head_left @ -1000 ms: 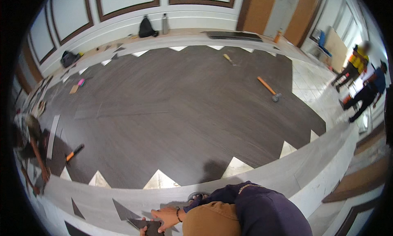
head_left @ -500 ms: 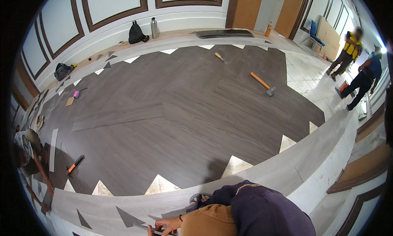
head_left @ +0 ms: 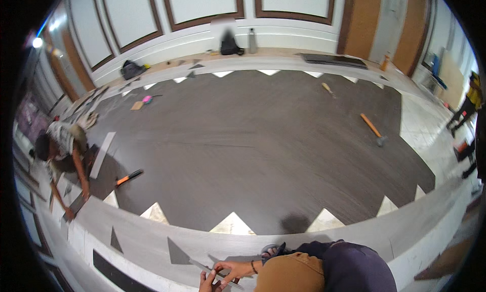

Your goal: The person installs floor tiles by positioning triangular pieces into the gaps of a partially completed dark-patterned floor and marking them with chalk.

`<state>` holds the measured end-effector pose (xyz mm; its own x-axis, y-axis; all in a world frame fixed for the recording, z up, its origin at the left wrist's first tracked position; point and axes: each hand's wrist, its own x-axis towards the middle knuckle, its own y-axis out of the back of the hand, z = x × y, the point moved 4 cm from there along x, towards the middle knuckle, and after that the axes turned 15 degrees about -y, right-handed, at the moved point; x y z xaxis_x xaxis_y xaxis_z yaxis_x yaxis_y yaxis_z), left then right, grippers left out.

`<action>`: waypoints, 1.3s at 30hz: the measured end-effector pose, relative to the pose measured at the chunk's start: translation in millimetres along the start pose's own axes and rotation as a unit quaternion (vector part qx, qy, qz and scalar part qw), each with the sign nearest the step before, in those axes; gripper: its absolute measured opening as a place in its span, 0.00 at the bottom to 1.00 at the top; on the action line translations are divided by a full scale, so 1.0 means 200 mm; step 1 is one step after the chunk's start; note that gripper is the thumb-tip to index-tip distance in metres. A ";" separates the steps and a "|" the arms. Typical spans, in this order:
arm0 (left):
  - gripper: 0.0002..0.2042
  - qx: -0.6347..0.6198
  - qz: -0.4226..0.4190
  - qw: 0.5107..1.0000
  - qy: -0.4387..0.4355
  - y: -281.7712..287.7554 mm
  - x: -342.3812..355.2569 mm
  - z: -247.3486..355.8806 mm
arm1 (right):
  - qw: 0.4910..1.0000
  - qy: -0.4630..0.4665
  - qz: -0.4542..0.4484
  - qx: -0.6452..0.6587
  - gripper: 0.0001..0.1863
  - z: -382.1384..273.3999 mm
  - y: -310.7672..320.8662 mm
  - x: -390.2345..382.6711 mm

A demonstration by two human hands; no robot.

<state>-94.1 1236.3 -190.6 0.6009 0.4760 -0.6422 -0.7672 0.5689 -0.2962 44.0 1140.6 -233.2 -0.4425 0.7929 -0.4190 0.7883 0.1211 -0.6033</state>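
At ground level: dark plank flooring (head_left: 283, 160); pale grey border (head_left: 144, 231); thin grey piece (head_left: 202, 266), seen over the border, held between right hand (head_left: 231, 270) and left hand (head_left: 206, 282), close together. Apparent step: handling the piece; next move calls for steady fingers.

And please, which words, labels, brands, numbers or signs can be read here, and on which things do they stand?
No text can be read anywhere.
Thin grey strip: no readable marking.
Silver bottle and orange bottle: too small to show any lettering.
Mallet and orange-and-black hammer: too small and blurred to tell.
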 end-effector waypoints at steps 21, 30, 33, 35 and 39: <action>0.44 -0.082 -0.062 0.994 -0.026 -0.06 -0.06 -0.01 | 0.998 -0.022 0.050 0.008 0.52 0.02 0.00 -0.01; 0.48 -0.045 -0.068 0.997 -0.015 -0.08 -0.02 -0.05 | 0.996 -0.035 0.056 0.059 0.44 -0.01 0.01 -0.07; 0.51 -0.051 -0.117 0.992 0.016 -0.09 -0.01 -0.04 | 0.997 -0.036 0.061 0.031 0.46 -0.03 0.02 -0.10; 0.51 -0.043 -0.122 0.991 0.022 -0.09 -0.04 0.00 | 0.997 -0.033 0.060 0.035 0.46 -0.02 0.00 -0.10; 0.53 -0.014 -0.094 0.995 -0.038 -0.10 -0.05 -0.02 | 0.997 -0.022 0.069 0.041 0.47 -0.01 0.03 -0.08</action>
<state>-85.2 1217.6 -180.9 0.7487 0.4128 -0.5186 -0.6450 0.6342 -0.4263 55.5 1130.1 -228.9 -0.3520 0.7718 -0.5295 0.8059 -0.0378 -0.5909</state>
